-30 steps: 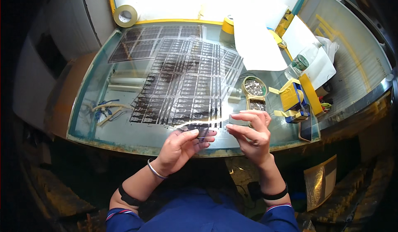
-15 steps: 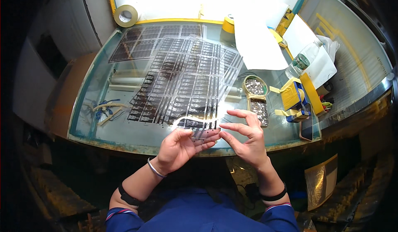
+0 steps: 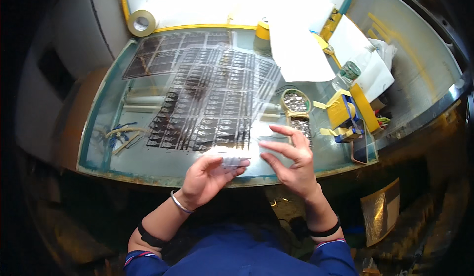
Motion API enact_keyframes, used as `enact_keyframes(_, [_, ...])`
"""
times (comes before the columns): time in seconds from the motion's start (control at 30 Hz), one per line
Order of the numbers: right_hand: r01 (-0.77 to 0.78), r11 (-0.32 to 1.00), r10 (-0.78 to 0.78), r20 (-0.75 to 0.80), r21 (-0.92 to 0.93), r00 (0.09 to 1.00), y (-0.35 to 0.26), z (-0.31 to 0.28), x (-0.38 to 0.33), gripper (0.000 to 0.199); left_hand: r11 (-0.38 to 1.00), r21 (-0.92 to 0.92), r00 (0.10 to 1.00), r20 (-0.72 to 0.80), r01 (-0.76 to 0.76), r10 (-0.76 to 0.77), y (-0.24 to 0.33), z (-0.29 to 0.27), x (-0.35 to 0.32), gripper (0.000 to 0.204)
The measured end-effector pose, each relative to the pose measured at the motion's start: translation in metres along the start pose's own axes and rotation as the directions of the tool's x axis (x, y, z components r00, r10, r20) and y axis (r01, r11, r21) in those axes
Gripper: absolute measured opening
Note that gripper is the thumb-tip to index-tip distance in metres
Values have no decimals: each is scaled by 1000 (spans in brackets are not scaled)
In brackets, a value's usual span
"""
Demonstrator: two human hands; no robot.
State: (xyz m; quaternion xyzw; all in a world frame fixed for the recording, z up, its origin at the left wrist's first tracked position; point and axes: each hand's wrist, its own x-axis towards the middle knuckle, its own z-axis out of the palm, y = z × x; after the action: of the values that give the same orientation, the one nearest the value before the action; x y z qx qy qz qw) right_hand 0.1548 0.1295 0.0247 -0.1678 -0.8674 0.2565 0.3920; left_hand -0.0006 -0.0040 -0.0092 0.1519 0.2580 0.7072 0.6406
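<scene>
My left hand (image 3: 203, 179), with a silver bangle at the wrist, holds a small clear, shiny sheet (image 3: 236, 162) between thumb and fingers. The sheet is tilted and glare hides its details; fingers show through it. To its right, my right hand (image 3: 295, 162) hovers with fingers spread and the thumb below the forefinger, apart from the sheet. No held thing is visible in it. Beyond both hands, large transparent films (image 3: 212, 98) with dark repeated patterns lie overlapping on the glass tabletop (image 3: 163, 165).
Two containers of small metallic pieces, one round (image 3: 296, 101) and one square (image 3: 299, 125), stand right of the films. Farther right are a blue tape dispenser (image 3: 348, 135), a phone (image 3: 359, 150) and a plastic bottle (image 3: 347, 76). A tape roll (image 3: 141, 23) stands at the far left.
My view has shifted slightly, so the table sits a little further left. The sheet in my left hand has tilted and looks narrower. My right hand's fingertips are farther from it.
</scene>
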Motion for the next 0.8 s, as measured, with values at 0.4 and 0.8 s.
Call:
enact_keyframes(0.4, [-269, 866, 325, 67, -421, 943, 66, -50, 4, 9, 991, 135, 989, -150, 0, 20, 0, 1, -2, 15])
enact_keyframes(0.8, [-343, 923, 345, -22, -176, 938, 59, -46, 0, 6, 980, 199, 990, -134, -15, 42, -1, 2, -2, 18])
